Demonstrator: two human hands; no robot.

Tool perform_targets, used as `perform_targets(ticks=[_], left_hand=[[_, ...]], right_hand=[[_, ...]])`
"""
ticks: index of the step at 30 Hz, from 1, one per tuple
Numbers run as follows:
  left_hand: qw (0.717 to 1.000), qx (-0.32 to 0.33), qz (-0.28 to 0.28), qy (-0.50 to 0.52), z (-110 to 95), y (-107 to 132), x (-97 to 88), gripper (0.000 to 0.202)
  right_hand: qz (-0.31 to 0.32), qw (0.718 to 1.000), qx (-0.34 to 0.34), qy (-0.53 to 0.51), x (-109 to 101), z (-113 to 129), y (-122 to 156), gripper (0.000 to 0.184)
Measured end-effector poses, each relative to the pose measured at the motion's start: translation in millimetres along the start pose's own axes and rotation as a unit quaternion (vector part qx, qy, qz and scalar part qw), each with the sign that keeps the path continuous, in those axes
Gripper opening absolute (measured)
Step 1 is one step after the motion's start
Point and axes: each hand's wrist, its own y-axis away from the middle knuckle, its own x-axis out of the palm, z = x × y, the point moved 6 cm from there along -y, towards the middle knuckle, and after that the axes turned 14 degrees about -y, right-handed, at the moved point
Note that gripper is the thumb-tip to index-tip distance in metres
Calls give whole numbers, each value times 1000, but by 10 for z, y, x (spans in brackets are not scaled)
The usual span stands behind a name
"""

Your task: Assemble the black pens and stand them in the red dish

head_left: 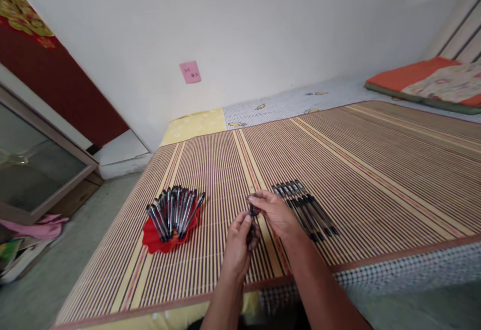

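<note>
With left hand [236, 244] pinching pen [252, 212] low and right hand [277, 212] pinching its top, hold both grips snug and in line, clear of row [306, 210] and dish [152, 240].

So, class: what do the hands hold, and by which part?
One dark pen: the right hand pinches its upper end, the left hand grips its lower part.
</note>
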Motion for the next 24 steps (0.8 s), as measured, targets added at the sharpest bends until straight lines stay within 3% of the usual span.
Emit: perform_targets(ticks=[19,24], left_hand=[[1000,-5,-27,5,14,-8,-28,38],[1000,-10,-26,3,11,1,-31,37]], right_hand=[[11,1000,-12,-3,-14,24,-17,32],[32,999,-12,37,-1,37,-11,29]])
